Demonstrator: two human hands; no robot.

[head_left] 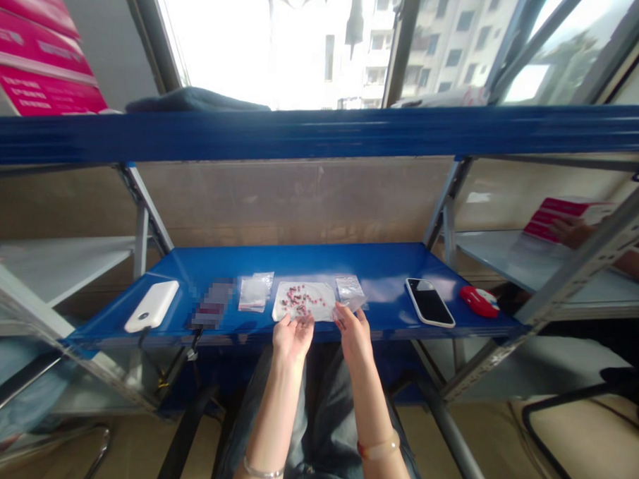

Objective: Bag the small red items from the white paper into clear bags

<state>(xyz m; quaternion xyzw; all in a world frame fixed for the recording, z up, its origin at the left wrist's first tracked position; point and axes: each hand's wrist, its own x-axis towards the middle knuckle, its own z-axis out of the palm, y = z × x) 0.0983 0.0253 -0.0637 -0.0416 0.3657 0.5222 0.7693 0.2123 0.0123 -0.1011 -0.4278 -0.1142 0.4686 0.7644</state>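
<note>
A white sheet (325,295) lies at the front middle of the blue shelf, with small dark-red beads (302,299) scattered over it. At the sheet's front edge my left hand (292,337) is turned palm up, its fingers loosely apart. Whether tiny beads rest on those fingertips is too small to tell. My right hand (356,333) pinches a small clear plastic bag (353,304) just right of the sheet. Behind that hand lie more clear zip bags (346,283), and left of the sheet sits a stack of small bags (254,293).
A white power bank (152,305) and a blurred-out dark item (213,305) with a cable are on the left. To the right lie a phone (430,302) and a red-and-white object (478,301). A blue upper beam (324,135) crosses overhead. Another person's hand (572,231) touches pink boxes at right.
</note>
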